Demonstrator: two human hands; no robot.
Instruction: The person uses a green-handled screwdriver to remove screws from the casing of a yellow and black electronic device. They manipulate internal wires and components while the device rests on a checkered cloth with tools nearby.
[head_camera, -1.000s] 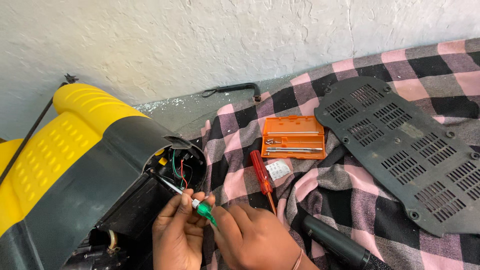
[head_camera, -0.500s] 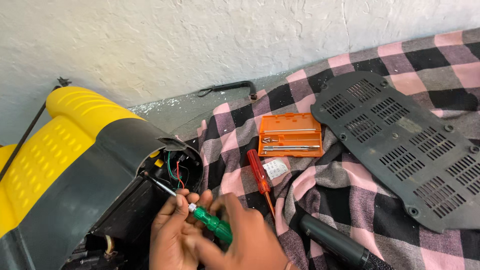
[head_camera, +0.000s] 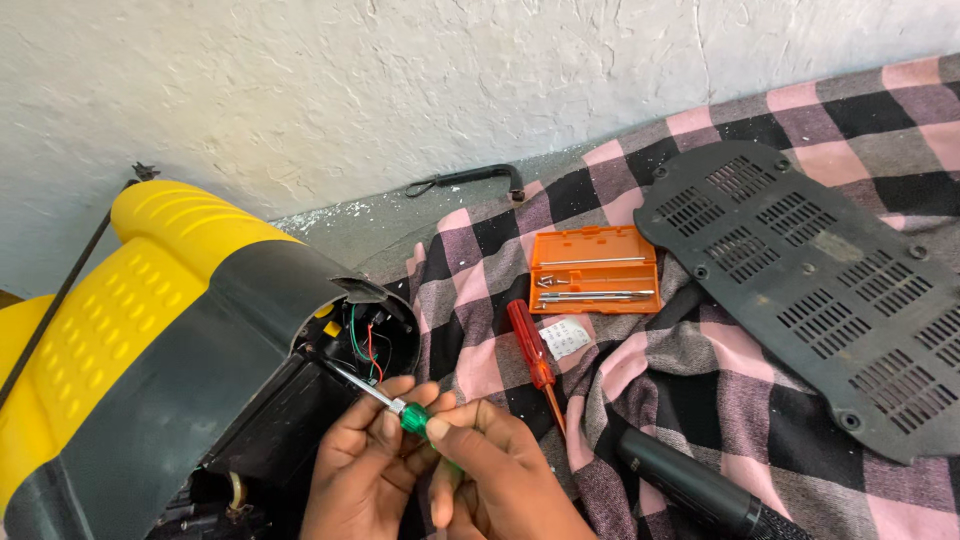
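A yellow and black machine (head_camera: 150, 330) lies on its side at the left, its end opening showing green and red wires (head_camera: 362, 340). A green-handled screwdriver (head_camera: 385, 397) points its metal shaft into that opening. My left hand (head_camera: 365, 465) pinches the shaft near the handle. My right hand (head_camera: 495, 475) grips the green handle from the right. Both hands sit at the bottom centre, touching each other.
A pink, black and grey checked cloth (head_camera: 700, 370) covers the floor. On it lie a red-handled screwdriver (head_camera: 532, 352), an open orange bit case (head_camera: 592, 268), a small white packet (head_camera: 566, 337), a black vented cover panel (head_camera: 815, 270) and a black cylinder (head_camera: 700, 490). A black bent rod (head_camera: 470, 180) lies by the white wall.
The screwdriver handle has shifted slightly within my hands and my right fingers have regripped it. The tip stays in the machine's opening.
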